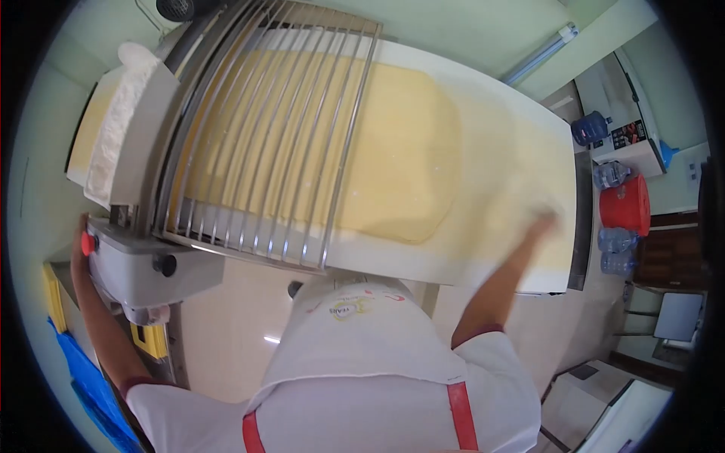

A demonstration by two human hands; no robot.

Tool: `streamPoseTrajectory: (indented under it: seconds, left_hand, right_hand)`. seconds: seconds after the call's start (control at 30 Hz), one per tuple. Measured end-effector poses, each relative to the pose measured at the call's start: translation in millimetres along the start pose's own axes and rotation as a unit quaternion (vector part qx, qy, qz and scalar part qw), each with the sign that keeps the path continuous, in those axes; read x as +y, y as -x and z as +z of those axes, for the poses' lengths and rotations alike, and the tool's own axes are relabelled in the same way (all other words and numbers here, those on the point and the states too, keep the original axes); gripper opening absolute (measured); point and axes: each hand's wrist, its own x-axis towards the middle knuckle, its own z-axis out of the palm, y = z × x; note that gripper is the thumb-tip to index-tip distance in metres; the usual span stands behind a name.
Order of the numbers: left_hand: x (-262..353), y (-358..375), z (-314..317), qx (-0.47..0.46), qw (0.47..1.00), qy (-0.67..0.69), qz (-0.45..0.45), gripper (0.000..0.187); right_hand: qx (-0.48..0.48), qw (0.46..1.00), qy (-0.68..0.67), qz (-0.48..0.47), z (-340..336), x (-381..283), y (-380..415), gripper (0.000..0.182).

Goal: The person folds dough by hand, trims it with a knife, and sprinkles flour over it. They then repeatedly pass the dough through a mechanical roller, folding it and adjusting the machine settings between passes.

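Observation:
A wide sheet of pale yellow dough (404, 151) lies flat on the white belt (468, 260) of a dough sheeter (158, 260). Part of it runs under the metal bar guard (353, 136). My left hand (81, 235) is at the sheeter's side, close to a red knob (89, 243); its fingers are mostly hidden. Over the belt's right end, beyond the dough's edge, my right hand (545, 219) is smeared by motion, so its fingers cannot be made out.
White flour fills a trough (121, 124) on top of the sheeter. At the right stand a red bucket (625, 205) and several large water bottles (590, 128). Blue plastic (91, 385) hangs at the lower left. A wall runs along the belt's far side.

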Motion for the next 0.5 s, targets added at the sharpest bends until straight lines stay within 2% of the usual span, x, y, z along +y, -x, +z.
streamPoseTrajectory:
  seconds: [0.03,0.07,0.13,0.17,0.2,0.27,0.3,0.33,0.37,0.4,0.43,0.47,0.5]
  left_hand:
    - [-5,-9,-11,-0.016,0.998,-0.053,0.019,0.061]
    - [4,-9,-14,-0.030,0.993,-0.107,0.041,0.060]
    - [9,1,-8,0.014,1.000,0.010,-0.009,0.060]
    - [14,5,-5,0.041,0.996,0.072,-0.031,0.060]
    - [18,4,-6,0.035,0.995,0.074,-0.064,0.061]
    - [22,-3,-6,0.025,0.988,0.084,-0.129,0.063]
    - [-8,-23,-15,0.015,0.995,0.056,-0.075,0.064]
    - [-40,-43,-24,0.008,0.999,0.028,-0.021,0.066]
    - [-61,-58,-30,0.004,0.999,0.002,0.033,0.067]
    - [-55,-50,-24,0.016,0.999,0.023,0.019,0.068]
    - [-41,-38,-16,0.028,0.999,0.044,0.005,0.069]
    - [-16,-24,-13,0.043,0.997,0.061,-0.007,0.070]
    - [-2,-18,-14,0.035,0.998,0.040,-0.047,0.069]
  right_hand:
    - [-0.123,0.988,0.002,-0.095,37,-35,45,0.021]
    - [-0.210,0.964,-0.075,-0.143,57,-63,76,0.022]
    - [-0.284,0.900,-0.314,-0.102,53,-44,56,0.026]
    - [-0.267,0.883,-0.376,-0.086,32,-17,21,0.029]
    - [-0.187,0.903,-0.380,-0.076,-6,10,-14,0.028]
    - [0.075,0.926,-0.370,0.005,-85,69,-83,0.026]
    - [0.234,0.923,-0.291,0.088,-108,77,-90,0.026]
    - [0.297,0.930,-0.146,0.159,-107,73,-81,0.025]
    - [0.237,0.958,0.003,0.164,-81,66,-66,0.024]
    - [0.094,0.987,0.111,0.074,-39,46,-40,0.023]
    - [-0.041,0.991,0.115,-0.050,6,11,3,0.023]
    - [-0.154,0.973,0.071,-0.158,36,-34,56,0.022]
    - [-0.225,0.955,-0.046,-0.190,50,-63,89,0.022]
